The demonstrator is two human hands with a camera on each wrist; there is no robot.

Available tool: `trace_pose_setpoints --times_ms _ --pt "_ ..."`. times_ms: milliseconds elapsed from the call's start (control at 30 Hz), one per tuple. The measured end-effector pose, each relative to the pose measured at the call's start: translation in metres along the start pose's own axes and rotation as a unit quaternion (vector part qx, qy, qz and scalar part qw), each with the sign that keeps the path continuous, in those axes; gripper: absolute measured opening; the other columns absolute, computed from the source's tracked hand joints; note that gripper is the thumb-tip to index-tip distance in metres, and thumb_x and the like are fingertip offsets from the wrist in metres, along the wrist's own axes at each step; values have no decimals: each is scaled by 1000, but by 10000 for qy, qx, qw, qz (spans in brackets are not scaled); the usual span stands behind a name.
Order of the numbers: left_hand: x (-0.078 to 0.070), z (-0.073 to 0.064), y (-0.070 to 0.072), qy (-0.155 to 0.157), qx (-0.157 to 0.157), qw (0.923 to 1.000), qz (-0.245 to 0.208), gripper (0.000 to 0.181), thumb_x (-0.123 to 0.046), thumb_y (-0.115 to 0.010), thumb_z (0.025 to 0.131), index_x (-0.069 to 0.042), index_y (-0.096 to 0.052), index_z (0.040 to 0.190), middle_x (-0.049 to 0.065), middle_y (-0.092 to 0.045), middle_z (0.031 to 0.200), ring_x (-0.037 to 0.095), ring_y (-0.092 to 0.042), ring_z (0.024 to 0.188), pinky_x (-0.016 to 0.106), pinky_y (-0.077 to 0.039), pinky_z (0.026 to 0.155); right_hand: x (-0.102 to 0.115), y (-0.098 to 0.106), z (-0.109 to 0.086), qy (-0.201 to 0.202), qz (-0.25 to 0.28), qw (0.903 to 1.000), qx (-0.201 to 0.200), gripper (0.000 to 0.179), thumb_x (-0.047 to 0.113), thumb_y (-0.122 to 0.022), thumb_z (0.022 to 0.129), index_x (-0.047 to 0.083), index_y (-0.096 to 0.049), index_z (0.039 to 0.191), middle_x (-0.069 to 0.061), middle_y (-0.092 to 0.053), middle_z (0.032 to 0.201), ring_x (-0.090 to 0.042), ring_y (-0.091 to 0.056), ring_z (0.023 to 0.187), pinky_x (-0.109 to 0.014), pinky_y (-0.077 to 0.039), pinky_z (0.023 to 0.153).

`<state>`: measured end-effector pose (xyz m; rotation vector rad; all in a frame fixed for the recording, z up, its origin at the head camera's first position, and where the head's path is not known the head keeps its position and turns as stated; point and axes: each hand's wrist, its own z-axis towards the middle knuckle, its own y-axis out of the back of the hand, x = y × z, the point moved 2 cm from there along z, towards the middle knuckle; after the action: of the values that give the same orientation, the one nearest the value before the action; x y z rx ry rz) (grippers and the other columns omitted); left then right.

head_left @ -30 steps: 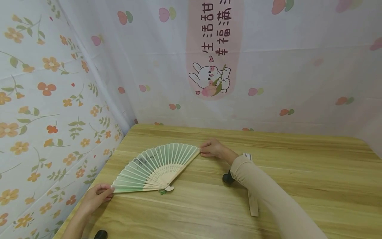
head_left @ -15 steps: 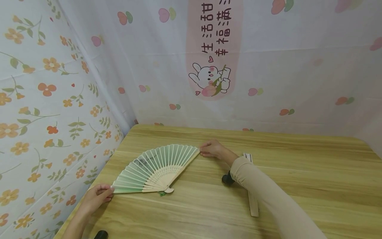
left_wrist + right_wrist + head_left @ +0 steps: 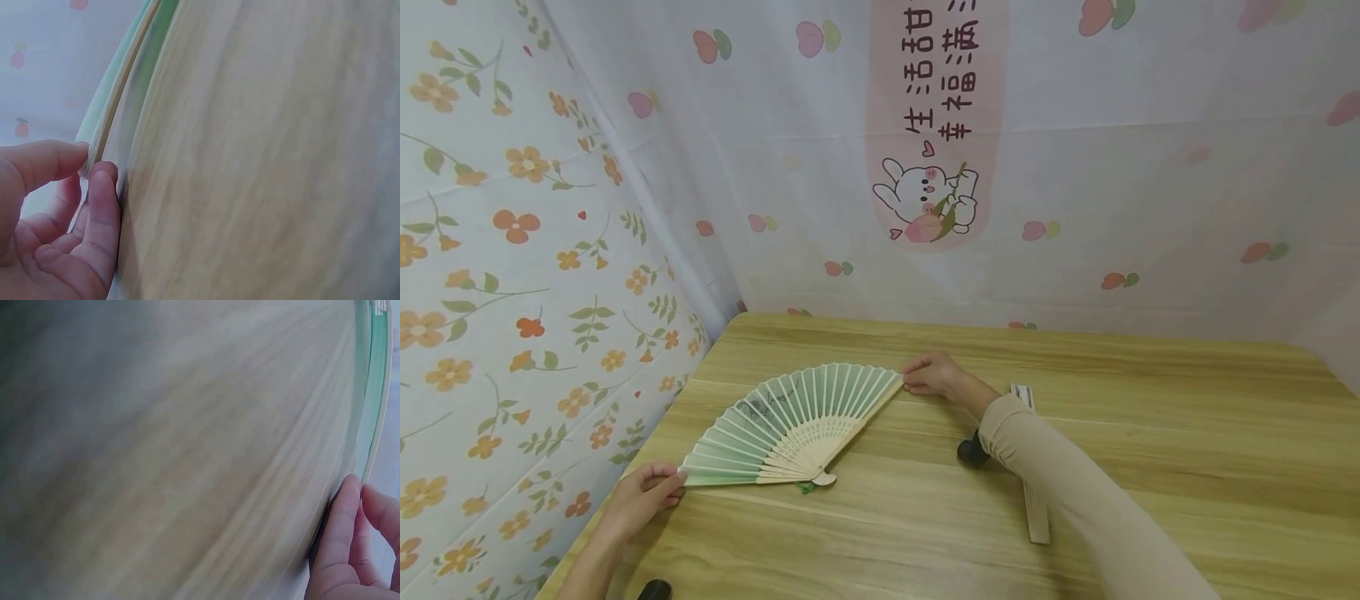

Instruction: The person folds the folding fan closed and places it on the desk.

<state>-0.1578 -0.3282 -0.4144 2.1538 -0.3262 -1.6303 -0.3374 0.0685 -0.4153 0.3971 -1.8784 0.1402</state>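
Observation:
A green folding fan (image 3: 805, 417) is spread wide over the wooden table, its pale ribs meeting at a pivot with a small green tassel (image 3: 806, 487). My left hand (image 3: 643, 497) pinches the outer end of the fan's left edge between thumb and fingers; the left wrist view shows that edge (image 3: 122, 84) at the fingertips. At the far right corner of the fan, my right hand (image 3: 936, 375) pinches the tip of the other outer rib. In the right wrist view, thumb and finger (image 3: 342, 519) meet at the green edge of the fan (image 3: 374, 394).
A folded fan-like pale strip (image 3: 1036, 508) lies partly under my right sleeve (image 3: 1060, 467). Dark round-ended objects show beside the right forearm (image 3: 972, 450) and near the left forearm (image 3: 655, 590). Patterned curtains (image 3: 775, 167) stand behind and left of the wooden table (image 3: 1187, 433).
Both hands stay at the fan's two ends. The fan's right tip has shifted very slightly to the right; otherwise little differs.

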Motion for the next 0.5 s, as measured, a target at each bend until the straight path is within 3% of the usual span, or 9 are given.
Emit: trace_pose_setpoints --times_ms 500 --pt "1 1 1 155 126 9985 -503 36 -12 -53 89 15 -42 110 0 -60 83 6 -58 72 20 -50 69 -5 7 -1 -157 783 9967 175 35 -9 -51 84 -14 -45 118 -12 -59 86 -16 -62 75 -25 -50 77"
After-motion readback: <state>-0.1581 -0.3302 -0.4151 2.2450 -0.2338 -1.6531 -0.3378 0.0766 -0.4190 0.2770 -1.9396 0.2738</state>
